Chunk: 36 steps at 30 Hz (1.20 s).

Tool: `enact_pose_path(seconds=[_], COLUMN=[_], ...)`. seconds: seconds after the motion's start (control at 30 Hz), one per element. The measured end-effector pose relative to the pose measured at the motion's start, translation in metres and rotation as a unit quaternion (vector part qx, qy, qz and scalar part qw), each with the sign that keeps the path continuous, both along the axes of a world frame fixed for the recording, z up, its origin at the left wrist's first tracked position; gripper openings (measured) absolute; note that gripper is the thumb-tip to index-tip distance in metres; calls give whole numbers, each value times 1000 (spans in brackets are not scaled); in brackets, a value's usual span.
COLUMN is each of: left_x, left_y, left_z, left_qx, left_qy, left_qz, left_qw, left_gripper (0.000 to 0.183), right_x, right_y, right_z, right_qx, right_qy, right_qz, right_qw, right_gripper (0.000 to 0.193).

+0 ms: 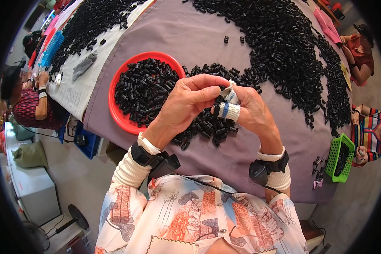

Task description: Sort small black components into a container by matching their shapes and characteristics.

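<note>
Between pinched left hand (178, 103) and curled right hand (257, 114), grip unclear, one black part (221, 89) is being held; heaps (279, 46) beyond are seemingly being left.

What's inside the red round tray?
Red round tray: heaped with small black parts. The heap hides what lies beneath; the left hand covers part of its right side.

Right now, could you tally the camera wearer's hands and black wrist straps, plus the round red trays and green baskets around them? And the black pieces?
Hands: 2, left hand and right hand
Black wrist straps: 2
Round red tray: 1
Green basket: 1
Total: 6
Black pieces: too many to count, left out.
</note>
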State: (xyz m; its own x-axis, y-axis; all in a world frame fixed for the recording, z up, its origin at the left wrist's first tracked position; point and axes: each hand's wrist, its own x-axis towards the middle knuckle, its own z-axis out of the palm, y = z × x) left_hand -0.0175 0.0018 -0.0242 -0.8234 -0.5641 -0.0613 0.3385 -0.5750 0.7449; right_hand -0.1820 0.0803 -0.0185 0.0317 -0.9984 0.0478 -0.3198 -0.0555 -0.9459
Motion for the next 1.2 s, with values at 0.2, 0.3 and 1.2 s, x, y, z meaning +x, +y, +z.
enact_pose_path(seconds=[0.2,0.3,1.2], left_x=[-2,-2,-1], left_y=[0,0,6], left_z=[-2,-3,-4], left_qx=[71,74,52], left_qy=[27,35,1], left_qz=[0,4,33], left_qw=[997,997,998], left_gripper=[27,28,26], right_x=[4,7,7], right_y=[0,0,-1], right_z=[6,13,2], right_qx=[25,48,47], right_qy=[-66,-64,-80], right_qz=[-17,-64,-60], right_qw=[997,995,994], right_gripper=[29,26,26])
